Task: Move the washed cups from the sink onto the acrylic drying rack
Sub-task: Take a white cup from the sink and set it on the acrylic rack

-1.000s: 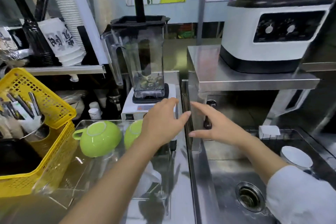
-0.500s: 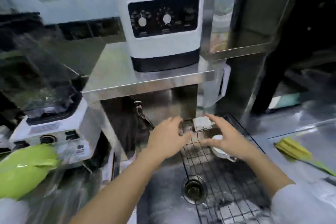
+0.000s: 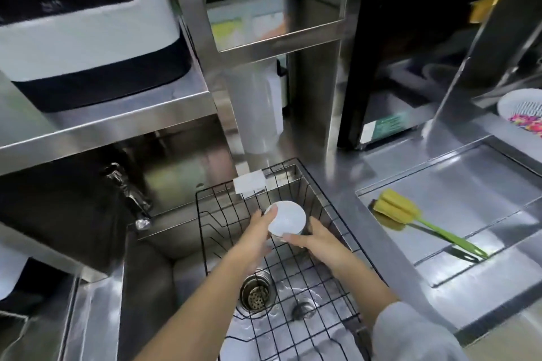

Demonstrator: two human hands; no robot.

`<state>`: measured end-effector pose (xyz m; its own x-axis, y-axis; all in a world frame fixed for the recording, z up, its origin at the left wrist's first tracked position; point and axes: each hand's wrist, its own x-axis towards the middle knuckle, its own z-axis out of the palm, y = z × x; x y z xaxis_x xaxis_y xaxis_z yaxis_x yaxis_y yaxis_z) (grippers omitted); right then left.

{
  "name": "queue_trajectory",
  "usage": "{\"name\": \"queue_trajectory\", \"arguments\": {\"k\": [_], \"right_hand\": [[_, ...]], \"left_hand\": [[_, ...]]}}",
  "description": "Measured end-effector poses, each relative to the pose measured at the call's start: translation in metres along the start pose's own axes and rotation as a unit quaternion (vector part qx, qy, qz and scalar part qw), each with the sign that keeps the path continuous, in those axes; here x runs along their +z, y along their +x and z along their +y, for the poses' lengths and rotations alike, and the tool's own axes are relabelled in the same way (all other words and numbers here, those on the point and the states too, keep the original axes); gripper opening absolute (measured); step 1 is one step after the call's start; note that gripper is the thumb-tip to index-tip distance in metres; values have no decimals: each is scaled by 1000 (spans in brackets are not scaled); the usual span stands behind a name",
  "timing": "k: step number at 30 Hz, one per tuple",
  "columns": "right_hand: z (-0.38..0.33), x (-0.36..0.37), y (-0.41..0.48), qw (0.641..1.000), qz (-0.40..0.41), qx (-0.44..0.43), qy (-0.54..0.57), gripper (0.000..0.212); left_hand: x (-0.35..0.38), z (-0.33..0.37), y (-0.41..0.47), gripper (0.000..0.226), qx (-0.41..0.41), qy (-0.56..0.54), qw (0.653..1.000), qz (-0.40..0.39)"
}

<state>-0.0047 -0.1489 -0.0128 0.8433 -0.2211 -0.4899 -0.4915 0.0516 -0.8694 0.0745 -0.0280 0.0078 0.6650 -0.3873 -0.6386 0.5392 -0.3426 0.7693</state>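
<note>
Head view looks down into a steel sink (image 3: 152, 281) where a black wire basket (image 3: 319, 202) sits over the drain (image 3: 257, 293). Both hands meet on a white cup (image 3: 286, 221) held above the basket's far end, its pale inside tilted toward the camera. The left hand (image 3: 256, 239) grips the cup's left side, thumb laid over the rim; the right hand (image 3: 318, 242) clasps its lower right side, fingers curled under the edge. Whether the cup touches the wires below cannot be told. A white sponge (image 3: 249, 182) rests on the basket's far rim, and a tap (image 3: 129, 193) juts out over the sink from the left. A grey sleeve (image 3: 410, 334) covers the right arm, while the left forearm is bare. To the right, a yellow brush (image 3: 396, 209) with a green handle lies in a shallow steel tray (image 3: 469, 184), well apart from the cup. A white and black appliance (image 3: 88, 38) stands on a shelf (image 3: 117, 117) at upper left.
</note>
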Motion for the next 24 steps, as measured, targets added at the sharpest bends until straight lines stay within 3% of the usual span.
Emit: {"name": "queue_trajectory", "arguments": {"k": [4, 6, 9, 11, 13, 17, 20, 24], "right_hand": [[-7, 5, -4, 999, -21, -22, 37, 58], [-14, 13, -10, 997, -17, -75, 22, 43], [-21, 29, -18, 986, 41, -160, -28, 47], [-26, 37, -22, 971, 60, -219, -73, 55], [-36, 42, -26, 958, 81, -259, -94, 50], [-60, 55, -35, 957, 112, -261, 60, 30], [-82, 74, -43, 965, 53, -226, 124, 52], [-112, 110, -71, 962, -77, -233, 119, 58]], "left_hand": [[-5, -3, 1, 54, -24, -37, 999, 14], [-5, -2, -4, 60, -37, -29, 999, 6], [-1, 0, -9, 89, -27, -85, 995, 36], [-1, 7, -13, 98, -12, -158, 986, 57], [-7, 16, -20, 100, 1, -207, 977, 53], [-26, 31, -53, 61, 52, -268, 962, 12], [-45, 42, -87, 25, 105, -325, 940, -24], [-79, 46, -129, 33, 187, -392, 897, -82]]}}
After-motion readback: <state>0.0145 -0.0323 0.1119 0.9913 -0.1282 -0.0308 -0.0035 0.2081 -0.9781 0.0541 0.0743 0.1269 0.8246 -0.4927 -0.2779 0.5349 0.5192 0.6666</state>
